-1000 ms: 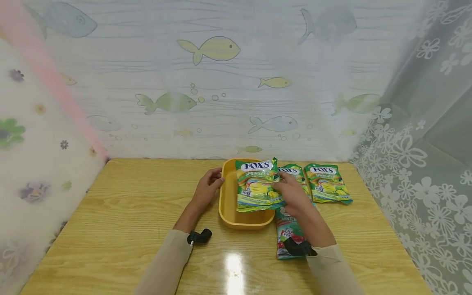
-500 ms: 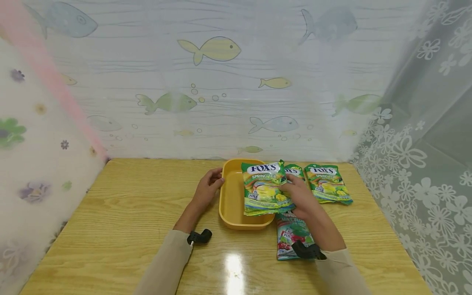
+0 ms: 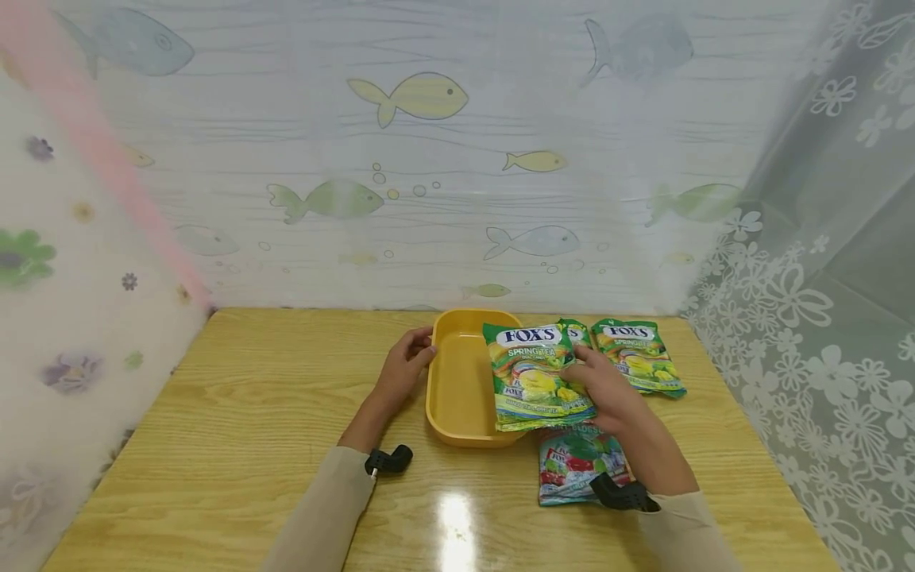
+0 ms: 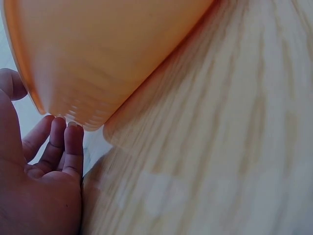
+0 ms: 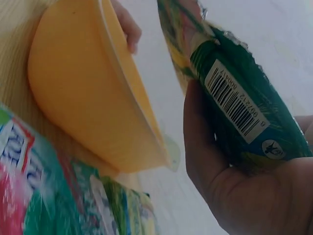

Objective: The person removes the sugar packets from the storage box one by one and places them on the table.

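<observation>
My right hand (image 3: pixel 611 391) grips a green and yellow Fox's Spring Tea candy bag (image 3: pixel 536 381) by its right side, raised over the right part of a yellow plastic tub (image 3: pixel 457 381). In the right wrist view, the thumb lies on one face of the candy bag (image 5: pixel 239 98) and the barcode on its back shows. At the tub's left side, my left hand (image 3: pixel 400 369) holds the rim, with the thumb at the edge and the fingers (image 4: pixel 73 144) bent against the outer wall. The visible part of the tub's floor is bare.
A second Spring Tea bag (image 3: pixel 638 357) lies at the right of the wooden table (image 3: pixel 286 397). Another (image 3: pixel 577 332) is mostly hidden behind the held bag. A Mint Blossom candy bag (image 3: pixel 572 469) lies in front, partly under my right wrist. A fish-patterned curtain (image 3: pixel 429 199) stands behind.
My right hand has drawn the Spring Tea bag right and slightly toward me, from above the tub's middle to its right edge. My left hand has stayed at the tub's rim.
</observation>
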Demonstrator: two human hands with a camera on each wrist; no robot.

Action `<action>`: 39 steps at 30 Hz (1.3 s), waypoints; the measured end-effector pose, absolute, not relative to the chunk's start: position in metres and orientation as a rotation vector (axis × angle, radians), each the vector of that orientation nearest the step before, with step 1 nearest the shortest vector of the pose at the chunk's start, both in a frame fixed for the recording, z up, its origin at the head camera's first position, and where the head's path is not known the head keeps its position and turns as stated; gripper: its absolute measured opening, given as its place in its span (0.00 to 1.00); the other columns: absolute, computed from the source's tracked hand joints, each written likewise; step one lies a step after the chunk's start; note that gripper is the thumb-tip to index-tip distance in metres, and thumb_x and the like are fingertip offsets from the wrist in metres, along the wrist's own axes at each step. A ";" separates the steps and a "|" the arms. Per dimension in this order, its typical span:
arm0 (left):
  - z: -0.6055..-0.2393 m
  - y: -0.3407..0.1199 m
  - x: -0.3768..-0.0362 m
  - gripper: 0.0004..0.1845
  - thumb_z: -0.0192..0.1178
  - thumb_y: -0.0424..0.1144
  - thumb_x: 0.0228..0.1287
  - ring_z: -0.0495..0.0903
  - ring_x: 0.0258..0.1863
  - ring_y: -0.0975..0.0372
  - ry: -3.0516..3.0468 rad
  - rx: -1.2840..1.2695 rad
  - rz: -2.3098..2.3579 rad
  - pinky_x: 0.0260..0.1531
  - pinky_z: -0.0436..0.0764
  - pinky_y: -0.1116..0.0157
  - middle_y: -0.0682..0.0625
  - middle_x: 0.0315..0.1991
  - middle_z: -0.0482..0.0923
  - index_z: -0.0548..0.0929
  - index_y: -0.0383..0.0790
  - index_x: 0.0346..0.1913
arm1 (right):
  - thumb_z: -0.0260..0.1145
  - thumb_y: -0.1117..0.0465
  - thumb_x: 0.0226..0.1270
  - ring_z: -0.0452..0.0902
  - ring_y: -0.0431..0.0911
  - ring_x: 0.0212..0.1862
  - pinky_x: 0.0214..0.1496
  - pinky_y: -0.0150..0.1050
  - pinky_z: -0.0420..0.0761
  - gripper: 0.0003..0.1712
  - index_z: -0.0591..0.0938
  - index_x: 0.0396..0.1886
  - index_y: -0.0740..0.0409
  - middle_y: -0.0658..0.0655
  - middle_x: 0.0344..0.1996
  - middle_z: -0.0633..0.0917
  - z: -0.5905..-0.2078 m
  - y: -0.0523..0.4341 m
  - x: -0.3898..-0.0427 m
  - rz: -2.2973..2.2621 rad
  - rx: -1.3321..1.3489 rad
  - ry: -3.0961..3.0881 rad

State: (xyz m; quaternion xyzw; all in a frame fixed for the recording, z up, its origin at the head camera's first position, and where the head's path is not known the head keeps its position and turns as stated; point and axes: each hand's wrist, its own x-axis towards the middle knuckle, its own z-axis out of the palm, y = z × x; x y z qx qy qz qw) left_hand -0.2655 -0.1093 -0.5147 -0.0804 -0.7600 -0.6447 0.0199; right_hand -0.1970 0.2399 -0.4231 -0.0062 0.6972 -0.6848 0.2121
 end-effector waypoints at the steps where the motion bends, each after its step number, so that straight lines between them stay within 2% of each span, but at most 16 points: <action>1: -0.515 -0.109 -0.265 0.23 0.60 0.37 0.80 0.79 0.56 0.52 -2.356 -0.248 -2.003 0.58 0.78 0.59 0.39 0.58 0.77 0.77 0.38 0.72 | 0.52 0.61 0.81 0.82 0.41 0.51 0.51 0.39 0.86 0.50 0.32 0.87 0.60 0.73 0.84 0.43 -0.424 0.243 -0.197 -1.903 -0.016 1.922; 4: -0.514 -0.108 -0.265 0.23 0.59 0.37 0.80 0.79 0.57 0.52 -2.369 -0.249 -1.998 0.58 0.78 0.60 0.38 0.59 0.77 0.76 0.37 0.73 | 0.53 0.61 0.81 0.83 0.45 0.53 0.52 0.41 0.86 0.51 0.30 0.87 0.59 0.74 0.83 0.42 -0.427 0.251 -0.195 -1.874 -0.011 1.938; 6: -0.514 -0.107 -0.266 0.24 0.58 0.36 0.81 0.78 0.58 0.50 -2.383 -0.250 -1.994 0.58 0.77 0.61 0.37 0.60 0.76 0.74 0.34 0.74 | 0.54 0.61 0.80 0.79 0.54 0.63 0.58 0.45 0.83 0.51 0.31 0.86 0.61 0.75 0.83 0.39 -0.430 0.256 -0.194 -1.844 -0.007 1.978; 9: -0.513 -0.108 -0.267 0.25 0.56 0.34 0.82 0.78 0.59 0.48 -2.417 -0.250 -1.989 0.58 0.77 0.63 0.35 0.60 0.75 0.72 0.31 0.75 | 0.53 0.63 0.79 0.57 0.69 0.78 0.71 0.55 0.72 0.51 0.30 0.86 0.64 0.75 0.83 0.36 -0.434 0.263 -0.193 -1.805 0.002 2.015; 12: -0.514 -0.108 -0.268 0.25 0.55 0.33 0.82 0.78 0.58 0.48 -2.421 -0.246 -1.994 0.56 0.77 0.67 0.34 0.60 0.75 0.71 0.30 0.76 | 0.53 0.65 0.79 0.30 0.72 0.83 0.81 0.63 0.52 0.51 0.29 0.84 0.66 0.73 0.83 0.27 -0.437 0.270 -0.193 -1.804 -0.016 2.021; 17: -0.515 -0.106 -0.265 0.24 0.57 0.35 0.81 0.78 0.56 0.52 -2.368 -0.246 -2.012 0.52 0.77 0.71 0.37 0.59 0.76 0.74 0.34 0.74 | 0.52 0.69 0.77 0.11 0.67 0.80 0.82 0.65 0.29 0.53 0.25 0.82 0.69 0.70 0.81 0.20 -0.441 0.285 -0.192 -1.855 -0.053 1.978; 22: -0.518 -0.106 -0.265 0.23 0.59 0.37 0.80 0.78 0.55 0.54 -2.344 -0.274 -2.016 0.53 0.79 0.68 0.39 0.58 0.77 0.76 0.37 0.73 | 0.50 0.69 0.77 0.07 0.67 0.78 0.81 0.65 0.26 0.54 0.19 0.80 0.67 0.68 0.78 0.14 -0.444 0.303 -0.189 -1.856 -0.047 1.972; 26: -0.518 -0.105 -0.265 0.23 0.58 0.37 0.80 0.79 0.55 0.54 -2.350 -0.285 -2.004 0.53 0.79 0.67 0.39 0.58 0.77 0.75 0.37 0.73 | 0.50 0.70 0.76 0.07 0.66 0.78 0.80 0.65 0.26 0.55 0.19 0.80 0.67 0.69 0.78 0.14 -0.447 0.316 -0.187 -1.859 -0.066 1.975; 33: -0.517 -0.104 -0.264 0.23 0.58 0.36 0.80 0.78 0.56 0.53 -2.337 -0.290 -2.035 0.52 0.79 0.68 0.38 0.58 0.77 0.76 0.38 0.73 | 0.51 0.70 0.76 0.18 0.65 0.81 0.79 0.60 0.38 0.55 0.20 0.80 0.69 0.73 0.81 0.22 -0.448 0.333 -0.182 -1.831 -0.063 2.001; 38: -0.516 -0.104 -0.263 0.22 0.57 0.35 0.81 0.79 0.57 0.53 -2.347 -0.282 -2.023 0.57 0.79 0.62 0.41 0.58 0.77 0.76 0.40 0.73 | 0.51 0.71 0.74 0.09 0.71 0.78 0.78 0.71 0.26 0.56 0.17 0.78 0.71 0.76 0.78 0.18 -0.452 0.348 -0.179 -1.834 -0.084 1.998; 39: -0.516 -0.103 -0.263 0.22 0.57 0.35 0.81 0.79 0.57 0.53 -2.350 -0.282 -2.019 0.59 0.79 0.59 0.41 0.58 0.77 0.76 0.40 0.73 | 0.51 0.71 0.75 0.10 0.71 0.78 0.81 0.66 0.32 0.56 0.17 0.78 0.71 0.76 0.78 0.19 -0.453 0.351 -0.178 -1.829 -0.093 1.997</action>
